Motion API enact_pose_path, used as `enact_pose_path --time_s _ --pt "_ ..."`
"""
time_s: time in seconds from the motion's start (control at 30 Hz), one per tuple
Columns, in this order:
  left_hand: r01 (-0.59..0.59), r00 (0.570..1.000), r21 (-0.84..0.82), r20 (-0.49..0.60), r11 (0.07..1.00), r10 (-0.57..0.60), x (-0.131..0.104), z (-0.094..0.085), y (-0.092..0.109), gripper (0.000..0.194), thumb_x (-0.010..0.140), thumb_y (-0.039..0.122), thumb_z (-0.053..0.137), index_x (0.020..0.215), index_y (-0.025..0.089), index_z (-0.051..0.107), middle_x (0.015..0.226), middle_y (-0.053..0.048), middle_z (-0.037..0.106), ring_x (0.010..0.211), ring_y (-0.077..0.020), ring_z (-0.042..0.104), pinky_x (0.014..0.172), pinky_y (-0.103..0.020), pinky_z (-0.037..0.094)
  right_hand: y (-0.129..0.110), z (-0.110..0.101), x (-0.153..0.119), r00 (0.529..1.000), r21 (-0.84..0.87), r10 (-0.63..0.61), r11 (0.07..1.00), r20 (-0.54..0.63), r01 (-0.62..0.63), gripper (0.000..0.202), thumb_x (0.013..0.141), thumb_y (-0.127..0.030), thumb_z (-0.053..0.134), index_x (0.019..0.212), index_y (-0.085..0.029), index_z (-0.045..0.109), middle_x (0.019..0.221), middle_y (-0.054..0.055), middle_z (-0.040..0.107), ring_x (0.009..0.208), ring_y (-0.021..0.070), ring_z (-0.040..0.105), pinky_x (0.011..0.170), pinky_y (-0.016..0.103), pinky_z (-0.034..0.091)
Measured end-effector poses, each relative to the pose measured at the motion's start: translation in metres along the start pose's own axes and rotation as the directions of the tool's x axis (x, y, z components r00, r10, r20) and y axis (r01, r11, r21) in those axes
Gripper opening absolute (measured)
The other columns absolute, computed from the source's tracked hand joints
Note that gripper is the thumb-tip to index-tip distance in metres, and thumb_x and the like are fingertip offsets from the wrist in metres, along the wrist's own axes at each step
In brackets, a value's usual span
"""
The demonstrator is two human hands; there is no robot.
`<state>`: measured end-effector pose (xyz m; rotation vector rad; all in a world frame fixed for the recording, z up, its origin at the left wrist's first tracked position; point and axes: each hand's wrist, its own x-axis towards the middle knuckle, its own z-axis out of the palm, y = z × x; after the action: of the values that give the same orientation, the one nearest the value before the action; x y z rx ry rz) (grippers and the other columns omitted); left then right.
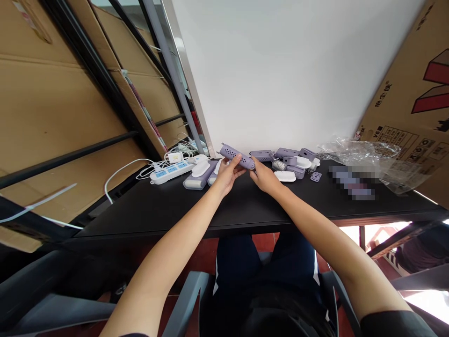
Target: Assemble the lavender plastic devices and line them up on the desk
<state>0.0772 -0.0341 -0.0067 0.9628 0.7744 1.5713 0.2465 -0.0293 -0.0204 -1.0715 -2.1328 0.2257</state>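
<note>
Fingers of the left hand (228,179) are clamped on the purple perforated shell (236,156), thumb on its upper face and other fingers below, while the fingers of the right hand (262,177) pinch its right end. The shell is held just above the black table (252,206), near its far edge, tilted with its left end higher. Taking the shell as the centre of the dial, two purple-and-white units (199,178) lie at 8 o'clock, the nearer one partly behind the left hand. Beyond them, towards 9 o'clock, sits a white power strip (171,173) with blue sockets, white cables (147,169) tangled beside it. A cluster of purple casings (293,164) with white pieces spreads at 3 o'clock; a loose white piece (285,176) lies at 4 o'clock, and a small flat purple part (315,176) sits further out between 3 and 4. Crumpled clear plastic (368,157) spreads past that at 3 o'clock, beside a pixelated, unreadable item (352,183). A white panel (287,70) rises at 12 o'clock, and a printed cardboard box (410,117) leans at 2 o'clock.
</note>
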Motion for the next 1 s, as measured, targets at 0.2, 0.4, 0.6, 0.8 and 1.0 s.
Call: enact_pose_path --time_s 0.2,0.4,0.6,0.8,1.0 --pt "0.002 0.999 0.013 0.032 1.0 -0.002 0.001 -0.001 0.002 0.063 0.068 0.049 0.094 0.106 0.023 0.051 0.095 -0.002 0.076 0.09 -0.0205 0.077 0.088 -0.037 0.059 0.001 -0.003 0.001 0.999 0.061 -0.04 0.997 -0.036 0.042 0.051 0.1 -0.023 0.052 0.15 -0.019 0.054 0.139 0.016 0.069 0.122 0.031 0.068 0.105 0.047 0.053" --pt "-0.011 0.999 0.004 0.042 1.0 0.01 0.001 -0.001 0.003 0.064 0.067 0.048 0.095 0.109 0.024 0.052 0.097 -0.002 0.076 0.092 -0.021 0.077 0.09 -0.037 0.058 0.003 -0.004 0.001 0.999 0.222 0.033 0.975 -0.017 -0.028 0.058 0.092 -0.02 0.062 0.15 -0.022 0.056 0.148 0.013 0.063 0.121 0.0271 0.069 0.108 0.045 0.051" --pt "-0.035 0.999 -0.066 -0.034 0.997 0.032 0.009 -0.01 0.007 0.056 0.073 0.058 0.088 0.105 0.022 0.059 0.089 -0.003 0.074 0.086 -0.0185 0.075 0.086 -0.032 0.058 0.004 -0.012 0.001 0.999 0.224 0.013 0.975 -0.047 -0.002 0.031 0.097 -0.024 0.054 0.122 -0.021 0.072 0.127 0.009 0.075 0.112 0.0245 0.071 0.103 0.041 0.052" --pt "-0.009 0.998 -0.133 -0.06 0.991 0.001 0.015 -0.018 0.009 0.055 0.078 0.063 0.083 0.106 0.02 0.063 0.083 -0.003 0.072 0.08 -0.0166 0.074 0.085 -0.03 0.059 0.009 -0.02 -0.002 0.989 -0.217 0.087 0.97 -0.119 -0.111 0.032 0.102 -0.023 0.046 0.122 -0.017 0.071 0.12 0.016 0.074 0.114 0.0335 0.066 0.099 0.046 0.048" --pt "0.005 0.998 -0.141 -0.062 0.99 -0.013 0.013 -0.015 0.008 0.048 0.082 0.059 0.081 0.103 0.02 0.064 0.086 -0.004 0.074 0.08 -0.0185 0.074 0.086 -0.032 0.059 0.007 -0.007 -0.008 0.982 -0.582 0.19 0.796 -0.021 -0.167 0.037 0.101 -0.03 0.055 0.13 -0.009 0.063 0.123 0.023 0.071 0.121 0.0372 0.059 0.105 0.05 0.04"
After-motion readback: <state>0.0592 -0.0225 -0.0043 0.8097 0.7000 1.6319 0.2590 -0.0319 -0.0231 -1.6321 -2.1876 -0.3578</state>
